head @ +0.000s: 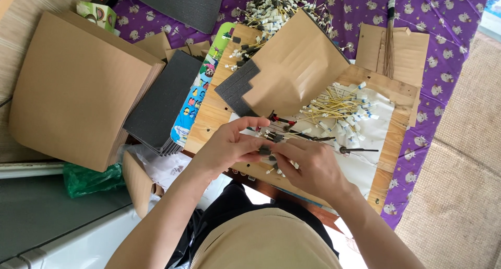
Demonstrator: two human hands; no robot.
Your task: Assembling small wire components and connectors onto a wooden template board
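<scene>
My left hand (229, 143) and my right hand (308, 164) meet over a wooden board (214, 112) on my lap. Together they pinch a small bundle of thin yellow wires with white connectors and a small dark foam piece (271, 139). Just beyond my fingers lies a loose pile of the same yellow wires (339, 109) on a white sheet. A sheet of brown paper (292, 65) with a dark grey foam pad (237, 89) under its edge rests on the far part of the board.
A thick stack of brown paper sheets (73, 86) and a stack of grey foam pads (162, 104) sit at left. A bigger heap of wired connectors (276, 8) lies on the purple patterned cloth (443, 49). A small broom (389, 39) rests on cardboard at right.
</scene>
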